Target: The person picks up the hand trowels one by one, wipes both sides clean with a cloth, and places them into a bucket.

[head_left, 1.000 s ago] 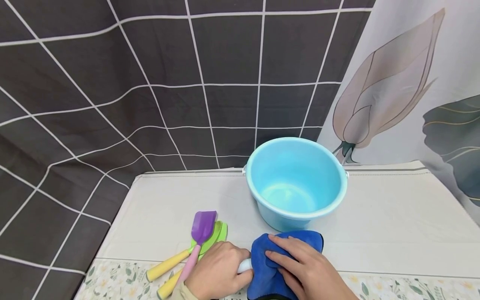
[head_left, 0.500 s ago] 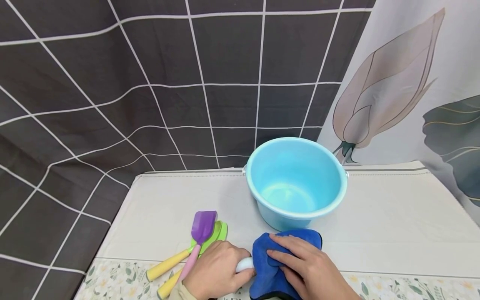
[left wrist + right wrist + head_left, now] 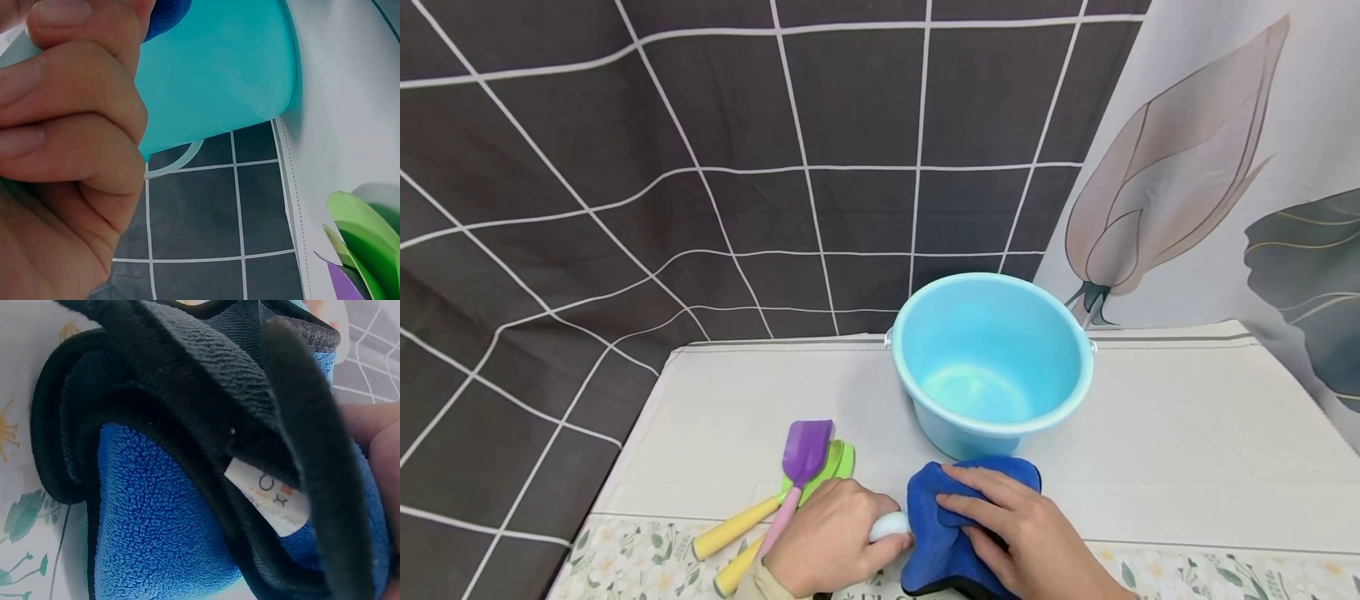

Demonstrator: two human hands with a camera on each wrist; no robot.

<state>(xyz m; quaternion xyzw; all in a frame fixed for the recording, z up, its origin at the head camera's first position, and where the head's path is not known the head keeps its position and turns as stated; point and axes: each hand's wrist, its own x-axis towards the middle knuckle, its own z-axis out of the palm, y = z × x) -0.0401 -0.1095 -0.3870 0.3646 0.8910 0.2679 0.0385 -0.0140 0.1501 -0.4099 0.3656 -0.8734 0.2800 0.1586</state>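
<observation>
Cloth (image 3: 925, 550) has crept slightly forward with right hand (image 3: 1030, 542), which grips it. Left hand (image 3: 831, 537) clamps a pale handle (image 3: 890, 525) meeting cloth; scoop (image 3: 807, 450) left of that hand, bucket (image 3: 977, 333) ahead of right hand.

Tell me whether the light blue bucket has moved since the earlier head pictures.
No; the light blue bucket stands in the same place against the dark gridded backdrop, shifted neither way.

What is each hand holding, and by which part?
Left hand: a mostly hidden pale object, by its handle-like part. Right hand: dark-edged blue towel, by its bunched middle.
</observation>
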